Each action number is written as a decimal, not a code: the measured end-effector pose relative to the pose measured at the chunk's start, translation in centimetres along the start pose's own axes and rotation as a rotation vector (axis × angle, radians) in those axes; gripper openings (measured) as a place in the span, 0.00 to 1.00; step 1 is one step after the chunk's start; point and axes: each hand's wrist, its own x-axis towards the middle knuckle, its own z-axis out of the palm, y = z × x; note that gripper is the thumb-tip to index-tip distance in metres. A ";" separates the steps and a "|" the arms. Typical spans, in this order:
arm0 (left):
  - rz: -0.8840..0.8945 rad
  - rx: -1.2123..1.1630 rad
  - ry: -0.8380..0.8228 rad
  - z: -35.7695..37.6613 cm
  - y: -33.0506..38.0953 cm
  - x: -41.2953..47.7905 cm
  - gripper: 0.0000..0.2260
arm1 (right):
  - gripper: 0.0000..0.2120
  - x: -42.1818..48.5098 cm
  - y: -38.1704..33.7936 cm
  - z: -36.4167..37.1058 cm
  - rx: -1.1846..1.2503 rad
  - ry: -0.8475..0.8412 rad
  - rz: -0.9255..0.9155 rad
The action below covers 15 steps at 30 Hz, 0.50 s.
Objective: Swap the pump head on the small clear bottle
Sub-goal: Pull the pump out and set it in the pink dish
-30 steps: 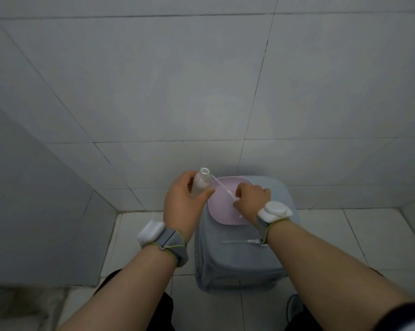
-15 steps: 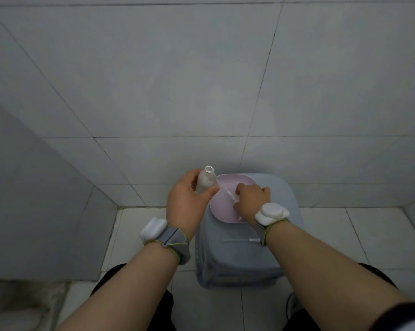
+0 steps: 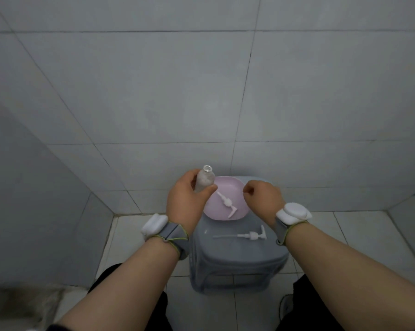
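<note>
My left hand (image 3: 187, 201) grips the small clear bottle (image 3: 204, 179), upright, its neck open with no pump on it. One white pump head (image 3: 226, 203) with its tube lies in the pink dish (image 3: 237, 187), just right of the bottle. A second white pump head (image 3: 249, 235) with a long tube lies flat on the grey stool (image 3: 237, 259), in front of the dish. My right hand (image 3: 263, 197) hovers over the dish's right edge, fingers curled loosely and holding nothing.
The grey stool stands on a white tiled floor against a tiled wall (image 3: 201, 91), close to a corner at the left. My knees in dark trousers (image 3: 130, 295) flank the stool. Each wrist wears a grey band with a white pod.
My right hand drew the pump out of the bottle, laid it in the pink dish, let go and moved right. The left hand kept holding the bottle.
</note>
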 end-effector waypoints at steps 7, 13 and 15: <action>0.011 0.003 -0.024 0.6 1.3 -1.5 0.13 | 0.10 -3.1 2.8 -0.9 0.021 -0.077 0.060; 0.016 0.018 -0.037 0.9 1.8 -2.4 0.14 | 0.08 -4.8 3.9 -0.1 -0.004 -0.153 0.077; 0.015 0.020 -0.038 1.0 1.7 -2.6 0.14 | 0.08 -5.1 4.1 0.6 -0.046 -0.209 0.100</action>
